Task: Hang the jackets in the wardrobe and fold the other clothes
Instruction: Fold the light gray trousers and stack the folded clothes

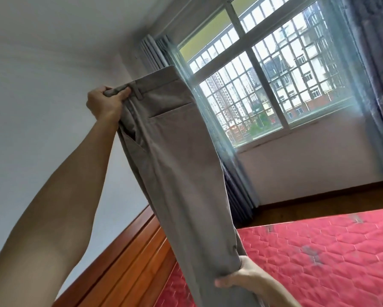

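Observation:
A pair of grey-brown trousers (177, 165) hangs in the air in front of me, waistband up, a back pocket facing me. My left hand (104, 101) is raised high and grips the waistband at its left end. Lower down, my right hand (241, 278) holds the trouser legs, thumb in front and fingers wrapped behind the cloth. The legs run out of view at the bottom edge. The trousers hang above the near left part of the bed.
A red quilted mattress (319, 258) fills the lower right, with a wooden headboard (128, 262) along its left side against the white wall. Behind are a barred window (274, 80), dark curtains (237, 196) on both sides and a strip of dark wooden floor (319, 202).

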{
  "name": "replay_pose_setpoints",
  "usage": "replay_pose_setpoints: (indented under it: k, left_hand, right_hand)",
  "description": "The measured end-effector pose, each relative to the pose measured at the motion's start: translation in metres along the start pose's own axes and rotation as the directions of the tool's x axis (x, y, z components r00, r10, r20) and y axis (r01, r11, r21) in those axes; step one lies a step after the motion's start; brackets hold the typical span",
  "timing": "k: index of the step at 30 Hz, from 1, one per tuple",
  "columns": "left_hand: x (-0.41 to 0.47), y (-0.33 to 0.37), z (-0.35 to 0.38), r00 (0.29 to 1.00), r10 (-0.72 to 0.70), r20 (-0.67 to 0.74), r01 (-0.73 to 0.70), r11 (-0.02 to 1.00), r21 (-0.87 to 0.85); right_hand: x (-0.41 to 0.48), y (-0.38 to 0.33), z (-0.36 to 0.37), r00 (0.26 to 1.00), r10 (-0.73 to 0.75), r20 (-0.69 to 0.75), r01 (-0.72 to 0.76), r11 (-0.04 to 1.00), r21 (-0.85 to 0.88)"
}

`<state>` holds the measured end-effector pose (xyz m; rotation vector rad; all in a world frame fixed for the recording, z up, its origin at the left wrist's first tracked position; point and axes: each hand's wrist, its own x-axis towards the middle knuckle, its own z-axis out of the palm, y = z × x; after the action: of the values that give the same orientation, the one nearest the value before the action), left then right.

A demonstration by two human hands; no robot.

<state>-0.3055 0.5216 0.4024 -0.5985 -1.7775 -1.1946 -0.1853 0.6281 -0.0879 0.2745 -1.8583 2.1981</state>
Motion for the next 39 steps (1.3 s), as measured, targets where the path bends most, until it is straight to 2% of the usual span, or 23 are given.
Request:
replay_pose_setpoints:
  k: [2,4,5,6,7,9,10,12,13,14,18,24,28,35,39]
  left_hand:
    - [0.0,0.001,-0.007,1.0,0.006,-0.006,-0.006,1.0,0.015]
    - [0.0,-0.002,-0.015,1.0,0.001,-0.008,-0.001,0.999,0.036]
    - [0.001,-0.005,-0.019,1.0,-0.004,-0.017,0.004,0.999,0.044]
    - [-0.001,-0.006,-0.023,1.0,-0.011,-0.029,0.012,0.999,0.049]
    - [-0.003,-0.009,-0.026,0.999,-0.015,-0.037,0.017,0.999,0.05]
    - [-0.011,-0.013,-0.03,0.999,-0.018,-0.034,0.019,0.999,0.041]
    - [-0.016,-0.016,-0.03,1.0,-0.021,-0.023,0.021,0.999,0.028]
    - [-0.024,-0.02,-0.029,0.999,-0.031,0.013,0.031,0.999,0.019]
    - [-0.027,-0.021,-0.029,0.999,-0.036,0.038,0.035,0.999,0.027]
    - [-0.028,-0.023,-0.029,0.997,-0.04,0.066,0.038,0.999,0.038]
    - [-0.035,-0.038,-0.027,0.98,-0.081,0.182,0.066,0.994,0.084]
    - [-0.063,-0.073,-0.003,0.967,-0.148,0.207,0.148,0.989,0.018]
    - [-0.078,-0.085,0.017,0.966,-0.179,0.189,0.191,0.98,-0.049]
    - [-0.093,-0.088,0.031,0.972,-0.188,0.139,0.197,0.979,-0.054]
    - [-0.115,-0.077,0.042,0.962,-0.194,0.19,0.22,0.968,-0.123]
  right_hand:
    - [-0.002,0.017,0.009,0.99,-0.138,-0.013,0.138,0.99,0.008]
    - [-0.004,0.036,0.007,1.0,-0.031,0.001,0.031,0.997,-0.065]
    - [-0.017,0.056,0.005,0.998,-0.022,0.05,0.027,0.995,-0.1]
    - [-0.015,0.078,0.002,0.999,-0.048,0.022,0.051,0.992,-0.118]
    - [0.001,0.099,-0.004,0.99,-0.044,-0.131,0.028,0.993,-0.118]
    - [0.019,0.115,-0.019,0.894,-0.067,-0.443,-0.054,0.965,-0.255]
    - [0.011,0.105,-0.023,0.895,-0.052,-0.443,-0.085,0.955,-0.285]
    - [-0.012,0.058,-0.035,0.963,0.006,-0.27,-0.088,0.952,-0.293]
    - [-0.02,0.037,-0.044,0.955,0.097,-0.279,-0.188,0.928,-0.322]
    - [-0.02,0.027,-0.057,0.936,0.163,-0.311,-0.267,0.904,-0.332]
    - [-0.019,0.019,-0.108,0.891,0.073,-0.448,-0.306,0.826,-0.474]
    - [-0.06,-0.025,-0.159,0.789,0.021,-0.614,-0.412,0.761,-0.502]
    - [-0.086,-0.029,-0.186,0.762,0.05,-0.645,-0.502,0.675,-0.541]
    - [-0.125,-0.04,-0.221,0.724,0.065,-0.687,-0.603,0.544,-0.584]
    - [-0.126,-0.04,-0.224,0.678,0.073,-0.732,-0.667,0.48,-0.57]
